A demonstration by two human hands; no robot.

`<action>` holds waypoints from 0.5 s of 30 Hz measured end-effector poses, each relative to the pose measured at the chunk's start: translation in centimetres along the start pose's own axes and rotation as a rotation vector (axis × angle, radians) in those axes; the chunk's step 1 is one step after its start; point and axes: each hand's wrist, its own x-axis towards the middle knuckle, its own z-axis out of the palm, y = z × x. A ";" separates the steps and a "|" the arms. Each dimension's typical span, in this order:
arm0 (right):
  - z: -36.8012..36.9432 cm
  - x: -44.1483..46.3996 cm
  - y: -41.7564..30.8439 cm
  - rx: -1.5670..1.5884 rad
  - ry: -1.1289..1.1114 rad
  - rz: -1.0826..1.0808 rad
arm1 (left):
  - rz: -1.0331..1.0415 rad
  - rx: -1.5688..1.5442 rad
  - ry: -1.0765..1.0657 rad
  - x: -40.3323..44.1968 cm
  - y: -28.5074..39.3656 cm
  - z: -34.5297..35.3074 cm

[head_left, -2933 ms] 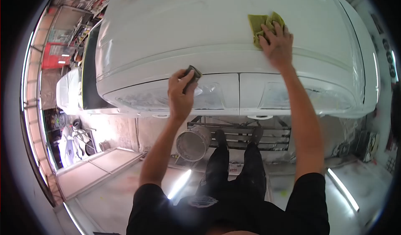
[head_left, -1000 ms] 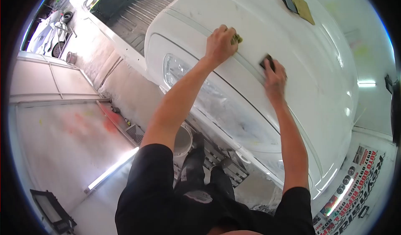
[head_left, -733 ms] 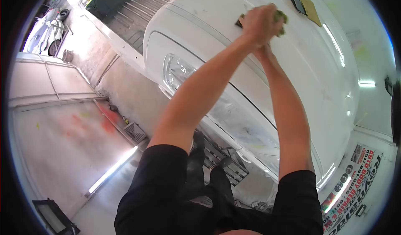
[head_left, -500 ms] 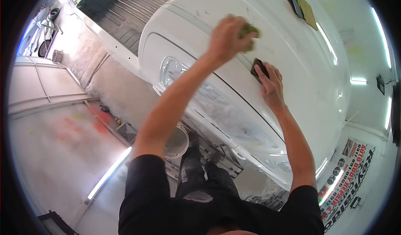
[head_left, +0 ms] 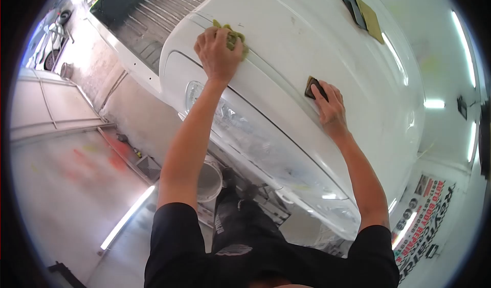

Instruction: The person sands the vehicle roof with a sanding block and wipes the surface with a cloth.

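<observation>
My left hand [head_left: 217,52] is closed around a crumpled yellow-green cloth [head_left: 236,40], pressed against the white vehicle panel [head_left: 286,47] near its far left edge. Farther right, my right hand [head_left: 332,106] grips a dark sanding block [head_left: 316,89], with a tan edge of sandpaper showing at its corner. The block rests on the same panel, beside a long raised line. A few faint dark smudges mark the white surface between and beyond my hands.
A black pad and tan sheet [head_left: 362,17] lie at the panel's far right. Clear plastic [head_left: 276,150] covers the vehicle's near side. Below stand a bucket [head_left: 209,181] and a metal frame. A ribbed truck bed [head_left: 163,6] is at upper left.
My left hand has swept left across the panel with the cloth, away from my right hand. My right hand and the sanding block have stayed nearly in place. The view has shifted slightly.
</observation>
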 end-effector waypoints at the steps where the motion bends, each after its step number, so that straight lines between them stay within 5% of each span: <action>1: 1.1 1.3 1.3 -0.010 0.014 -0.050 | 0.011 0.018 -0.002 -0.2 0.3 0.2; 4: 7.2 12.2 4.3 0.013 0.094 -0.120 | 0.037 0.058 -0.004 -0.5 0.1 0.0; 7: 11.2 22.0 3.6 -0.068 0.073 0.091 | 0.047 0.082 0.009 -0.3 -0.5 0.2; 15: 0.5 0.8 4.4 0.010 0.008 -0.020 | 0.027 0.092 0.022 0.0 0.3 0.3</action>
